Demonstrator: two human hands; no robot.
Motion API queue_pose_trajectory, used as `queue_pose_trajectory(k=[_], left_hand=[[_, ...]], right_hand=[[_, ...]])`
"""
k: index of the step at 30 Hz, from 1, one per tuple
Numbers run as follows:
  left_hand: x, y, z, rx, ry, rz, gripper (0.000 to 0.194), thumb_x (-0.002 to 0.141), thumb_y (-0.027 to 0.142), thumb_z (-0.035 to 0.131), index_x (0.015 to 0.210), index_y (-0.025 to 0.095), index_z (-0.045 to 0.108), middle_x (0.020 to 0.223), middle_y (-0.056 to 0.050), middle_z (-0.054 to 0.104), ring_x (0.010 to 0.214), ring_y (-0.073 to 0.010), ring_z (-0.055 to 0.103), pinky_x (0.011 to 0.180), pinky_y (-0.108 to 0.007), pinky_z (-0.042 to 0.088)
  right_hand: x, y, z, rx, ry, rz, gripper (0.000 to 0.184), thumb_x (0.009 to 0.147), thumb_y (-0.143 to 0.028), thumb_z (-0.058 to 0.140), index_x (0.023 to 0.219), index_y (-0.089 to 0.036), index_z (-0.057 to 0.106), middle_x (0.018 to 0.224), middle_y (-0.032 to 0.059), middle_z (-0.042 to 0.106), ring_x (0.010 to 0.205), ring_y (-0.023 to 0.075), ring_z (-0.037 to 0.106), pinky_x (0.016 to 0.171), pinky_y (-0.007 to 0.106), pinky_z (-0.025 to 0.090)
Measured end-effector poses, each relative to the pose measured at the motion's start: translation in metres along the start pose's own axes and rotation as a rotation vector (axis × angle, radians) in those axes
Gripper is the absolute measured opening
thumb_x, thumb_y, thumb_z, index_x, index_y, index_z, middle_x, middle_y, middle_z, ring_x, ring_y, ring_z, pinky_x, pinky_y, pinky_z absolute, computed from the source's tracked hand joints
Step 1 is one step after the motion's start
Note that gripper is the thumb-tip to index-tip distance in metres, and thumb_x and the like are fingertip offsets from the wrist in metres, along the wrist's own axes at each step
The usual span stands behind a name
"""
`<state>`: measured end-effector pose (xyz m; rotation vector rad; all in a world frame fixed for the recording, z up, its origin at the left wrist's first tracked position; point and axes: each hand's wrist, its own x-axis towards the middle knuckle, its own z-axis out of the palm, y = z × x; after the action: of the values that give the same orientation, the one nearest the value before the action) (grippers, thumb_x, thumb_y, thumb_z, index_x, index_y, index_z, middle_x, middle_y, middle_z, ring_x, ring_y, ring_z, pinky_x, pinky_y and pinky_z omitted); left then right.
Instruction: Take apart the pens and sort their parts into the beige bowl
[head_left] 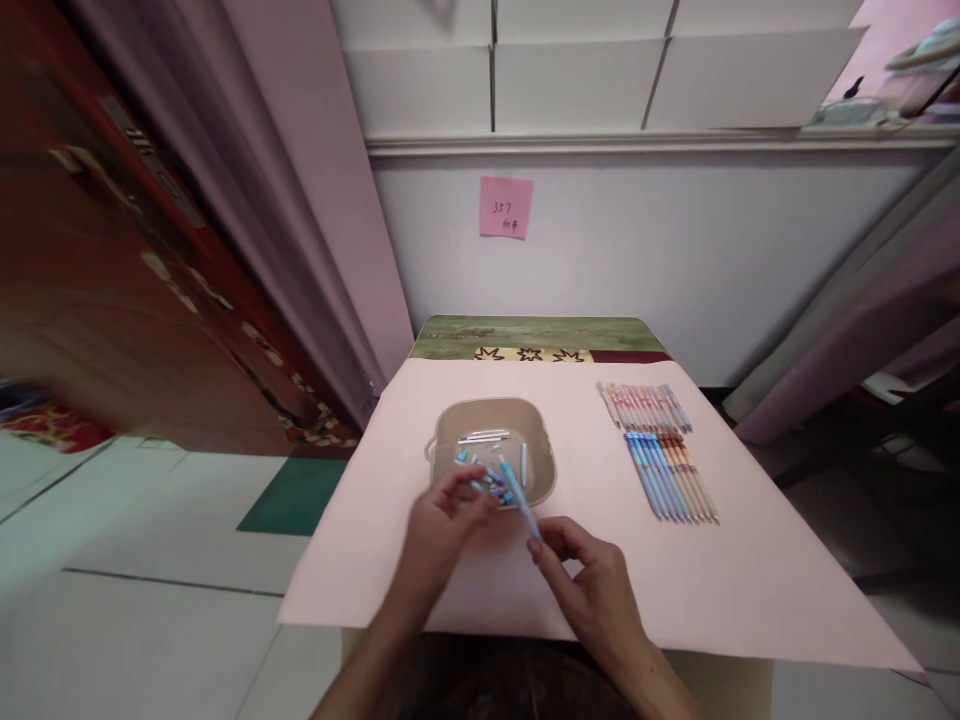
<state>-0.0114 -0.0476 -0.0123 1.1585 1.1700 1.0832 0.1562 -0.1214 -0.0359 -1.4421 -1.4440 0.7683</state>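
Note:
A beige plastic basket (450,425) stands on the pink-covered table and holds several loose pen parts. My right hand (589,580) pinches the lower end of a light-blue pen barrel (517,495), which slants up over the basket's front rim. My left hand (442,515) hovers at the basket's front edge with its fingers curled in a pinch; what it holds, if anything, is too small to make out.
Two rows of finished pens (660,450) lie on the pink sheet (750,570) to the right of the basket. A pink sticky note (505,207) hangs on the wall behind. A dark wooden door and curtain stand to the left.

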Motion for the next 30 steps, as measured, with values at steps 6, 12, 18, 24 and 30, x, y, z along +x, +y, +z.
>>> queue_pose_trajectory(k=[6, 12, 18, 24, 30], left_hand=[[0.075, 0.012, -0.022, 1.168, 0.033, 0.264, 0.015, 0.083, 0.018, 0.051, 0.088, 0.018, 0.065, 0.091, -0.009, 0.068, 0.087, -0.0209, 0.061, 0.079, -0.030, 0.044], [0.118, -0.030, 0.006, 1.378, -0.113, 0.085, 0.012, 0.082, 0.012, 0.056, 0.087, 0.010, 0.066, 0.093, -0.018, 0.067, 0.092, -0.0267, 0.063, 0.080, -0.038, 0.046], [0.124, -0.026, 0.010, 1.418, -0.125, 0.053, 0.015, 0.084, 0.013, 0.053, 0.092, 0.008, 0.065, 0.096, -0.019, 0.067, 0.093, -0.0270, 0.063, 0.081, -0.040, 0.048], [0.078, -0.002, -0.001, 1.021, -0.008, 0.149, 0.020, 0.084, 0.021, 0.049, 0.100, 0.018, 0.060, 0.093, -0.010, 0.069, 0.088, -0.0223, 0.065, 0.080, -0.037, 0.049], [0.031, -0.004, -0.001, -0.244, -0.067, -0.213, 0.024, 0.076, 0.031, 0.065, 0.093, 0.014, 0.064, 0.075, -0.005, 0.071, 0.069, -0.0180, 0.068, 0.071, -0.032, 0.055]], right_hand=[[0.006, 0.013, -0.005, 0.146, -0.006, 0.138, 0.028, 0.085, -0.044, 0.055, 0.086, -0.018, 0.067, 0.065, 0.0025, 0.065, 0.059, 0.0151, 0.061, 0.051, 0.021, 0.046], [0.004, 0.016, -0.004, 0.173, -0.015, 0.182, 0.035, 0.083, -0.048, 0.056, 0.086, -0.016, 0.068, 0.066, 0.0039, 0.065, 0.061, 0.0159, 0.060, 0.052, 0.022, 0.046], [0.007, 0.019, -0.008, 0.195, 0.004, 0.231, 0.038, 0.082, -0.051, 0.056, 0.087, -0.015, 0.068, 0.067, 0.0045, 0.066, 0.062, 0.0158, 0.060, 0.053, 0.022, 0.046], [0.011, 0.024, -0.010, 0.123, 0.019, 0.179, 0.038, 0.083, -0.047, 0.056, 0.099, -0.015, 0.069, 0.066, 0.0045, 0.066, 0.063, 0.0161, 0.061, 0.044, 0.017, 0.041], [0.014, 0.016, -0.015, 0.022, 0.068, 0.125, 0.031, 0.082, -0.043, 0.057, 0.096, -0.019, 0.071, 0.077, 0.0061, 0.069, 0.069, 0.0172, 0.062, 0.038, 0.014, 0.040]])
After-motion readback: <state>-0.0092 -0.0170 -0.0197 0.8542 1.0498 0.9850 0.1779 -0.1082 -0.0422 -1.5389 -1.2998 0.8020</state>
